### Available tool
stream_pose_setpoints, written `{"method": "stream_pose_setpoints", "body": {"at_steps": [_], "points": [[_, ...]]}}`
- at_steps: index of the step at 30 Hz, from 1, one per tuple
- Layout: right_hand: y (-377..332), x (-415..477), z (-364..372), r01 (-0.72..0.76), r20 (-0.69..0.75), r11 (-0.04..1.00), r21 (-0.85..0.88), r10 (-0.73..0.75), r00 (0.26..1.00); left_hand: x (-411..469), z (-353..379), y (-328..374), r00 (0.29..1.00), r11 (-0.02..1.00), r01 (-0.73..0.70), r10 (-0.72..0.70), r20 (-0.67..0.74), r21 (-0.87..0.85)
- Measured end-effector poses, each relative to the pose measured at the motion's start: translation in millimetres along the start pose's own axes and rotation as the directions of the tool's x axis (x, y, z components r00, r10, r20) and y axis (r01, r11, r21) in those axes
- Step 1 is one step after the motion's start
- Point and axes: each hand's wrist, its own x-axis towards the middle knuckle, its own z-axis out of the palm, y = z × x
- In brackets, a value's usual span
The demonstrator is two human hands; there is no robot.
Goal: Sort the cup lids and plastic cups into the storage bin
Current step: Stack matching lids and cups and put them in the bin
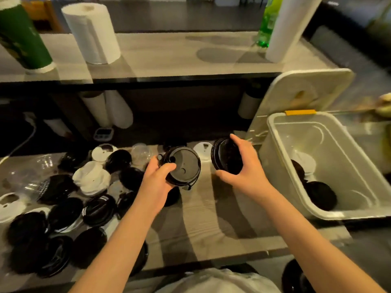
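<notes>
My left hand point(157, 180) grips a black cup lid point(185, 166) above the counter, thumb on its top face. To its right my right hand point(245, 166) holds a small stack of black lids point(225, 156) on edge, just left of the storage bin point(296, 182). The translucent bin stands at the right and has several black lids point(320, 195) and a white lid inside. A pile of black lids point(63, 214) and white lids point(92, 179) covers the left of the counter, with clear plastic cups point(140, 152) among them.
The bin's white cover point(306, 89) leans upright behind the bin. On the raised shelf stand paper towel rolls point(93, 32), a green canister point(21, 37) and a green bottle point(267, 22). A bare strip of counter point(211, 218) lies between my arms. One black lid point(294, 278) lies low at right.
</notes>
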Motion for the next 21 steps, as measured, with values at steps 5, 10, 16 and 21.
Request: {"method": "stream_pose_setpoints", "body": {"at_steps": [5,10,16,21], "points": [[37,-22,-76,-0.112,-0.159,0.993,-0.025,0.107,0.981,10,72,-22,0.988,0.994,0.064,-0.076,0.135,0.094],[87,-37,-143,-0.281,-0.184,0.960,0.003,0.276,0.943,12,138,-43,0.974,0.987,0.048,-0.080,0.214,0.153],[149,-40,-190,-0.420,-0.037,0.886,-0.198,0.421,0.906,12,191,-58,0.971,0.979,0.030,-0.077,0.225,0.203],[173,-28,-191,-0.334,0.153,0.866,-0.373,0.412,0.898,13,212,-66,0.979,0.977,0.051,-0.090,0.183,0.208]]}}
